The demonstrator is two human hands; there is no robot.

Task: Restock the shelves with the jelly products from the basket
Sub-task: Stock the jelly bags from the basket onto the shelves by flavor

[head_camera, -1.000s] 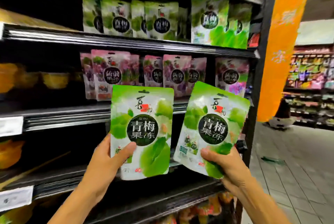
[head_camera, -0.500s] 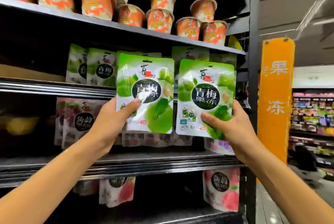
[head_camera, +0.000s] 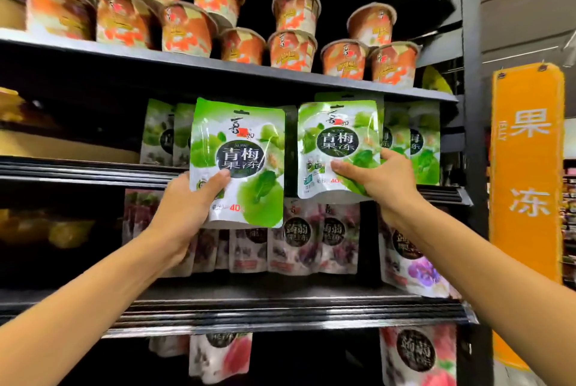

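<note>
Dark supermarket shelving (head_camera: 280, 311) filled the view, w/ an orange hanging sign (head_camera: 526, 198) at far right. Your left hand (head_camera: 184, 208) gripped a green jelly pouch (head_camera: 246, 148) by its lower left corner, thumb across the front, upright in front of the middle shelf (head_camera: 78, 167). Your right hand (head_camera: 383, 180) gripped a second green pouch (head_camera: 339, 142) at its lower right, just left of matching pouches (head_camera: 424, 148) standing on that shelf; whether it rested there couldn't be told. Orange cups (head_camera: 187, 30) sat on the shelf above, purple pouches (head_camera: 299, 239) below.
</note>
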